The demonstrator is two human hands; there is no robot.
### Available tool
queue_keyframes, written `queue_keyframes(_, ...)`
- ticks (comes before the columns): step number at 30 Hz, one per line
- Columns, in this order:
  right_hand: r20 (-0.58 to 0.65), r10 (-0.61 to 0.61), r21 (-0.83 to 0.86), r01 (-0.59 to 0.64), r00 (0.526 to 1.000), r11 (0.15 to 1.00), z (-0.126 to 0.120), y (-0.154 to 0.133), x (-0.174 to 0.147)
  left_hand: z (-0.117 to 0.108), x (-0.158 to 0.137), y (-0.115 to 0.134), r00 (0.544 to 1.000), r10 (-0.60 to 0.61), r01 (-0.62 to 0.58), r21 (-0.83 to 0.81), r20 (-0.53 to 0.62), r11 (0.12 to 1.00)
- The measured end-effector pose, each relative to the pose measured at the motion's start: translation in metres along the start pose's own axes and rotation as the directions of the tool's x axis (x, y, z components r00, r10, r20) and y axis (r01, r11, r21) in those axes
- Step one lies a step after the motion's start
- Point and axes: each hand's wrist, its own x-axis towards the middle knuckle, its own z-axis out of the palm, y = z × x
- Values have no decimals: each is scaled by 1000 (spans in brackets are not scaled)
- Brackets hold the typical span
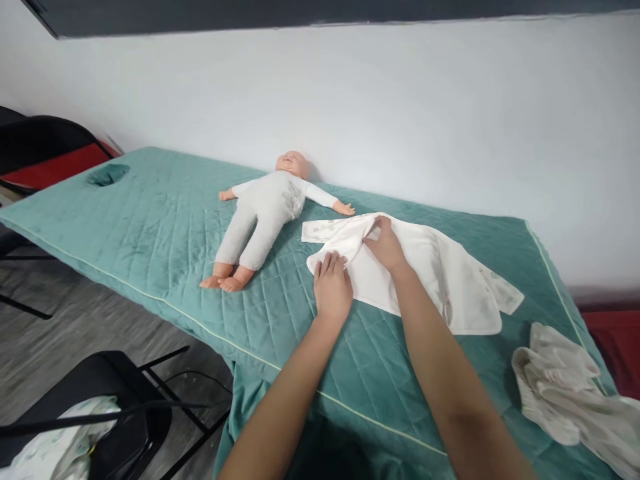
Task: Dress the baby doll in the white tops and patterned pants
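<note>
Left hand: the left hand [332, 288] lies flat, palm down, fingers together and stretched out, pressing the near left edge of a white cotton baby garment [440, 273]; it grips nothing.
Right hand: the right hand [386, 244] is closed in a pinch on a fold of the same garment, just beyond and to the right of the left hand, lifting that fold slightly off the surface.
White garment: spread out under and beyond both hands, reaching away to the right of the right forearm, with faint printed marks near its far right corner.
Doll: a plastic baby doll in a pale one-piece suit [267, 213] lies on its back to the left of and beyond the left hand, arms out; its nearer hand is just beside the garment's far left corner, and whether they touch cannot be told.
Surface: a teal quilted velvet cover on a padded table [165, 233] carries all of this.
Crumpled cloth: a rumpled white cloth [560, 393] sits well to the right of the right forearm, at the table's near right edge.
Chair: a black folding chair [125, 413] stands on the floor down to the left of the left forearm.
</note>
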Motion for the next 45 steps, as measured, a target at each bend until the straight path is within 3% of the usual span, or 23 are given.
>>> queue_keyframes(8,103,-168,-175,184,980,967,-5,-4,0,-2,2,-6,995,-82,67,-235,-58,970)
queue_keyframes(14,161,-51,-443,118,986,889,2,-20,-6,-1,3,-5,994,-90,70,-273,-62,959)
queue_keyframes(18,258,-30,-553,173,966,815,2,-24,-13,-2,4,-5,994,-93,75,-263,-57,962)
queue_keyframes(22,422,-45,-514,280,905,811,-19,-23,-35,-3,6,-3,992,-110,90,-254,-63,963)
queue_keyframes(26,557,-89,-249,268,826,931,-73,-13,-54,-2,7,-2,994,-92,74,-238,-65,969)
queue_keyframes(27,502,-92,-165,200,860,966,-92,-7,-55,-2,7,-2,994,-91,73,-232,-67,970)
queue_keyframes(28,378,-61,-115,112,924,987,-111,1,-56,-1,7,-2,994,-91,74,-226,-67,971)
queue_keyframes(29,213,-9,-108,32,977,994,-130,10,-57,-1,7,-2,994,-91,74,-221,-68,972)
queue_keyframes(30,29,54,-142,-50,998,989,-149,20,-58,0,8,-3,994,-91,74,-218,-69,973)
queue_keyframes(32,-240,219,-322,-290,946,901,-180,43,-61,0,8,-3,994,-85,68,-219,-70,973)
queue_keyframes(34,-287,376,-495,-472,881,729,-202,63,-67,0,7,-4,994,-83,65,-230,-72,971)
queue_keyframes(36,-209,489,-593,-508,847,626,-213,76,-73,-1,7,-4,993,-95,74,-246,-75,966)
queue_keyframes(39,-116,540,-605,-491,833,627,-215,79,-76,-2,7,-5,991,-111,88,-269,-73,959)
queue_keyframes(45,-400,433,-519,-589,808,619,-210,74,-68,-1,6,-8,992,-106,81,-283,-75,956)
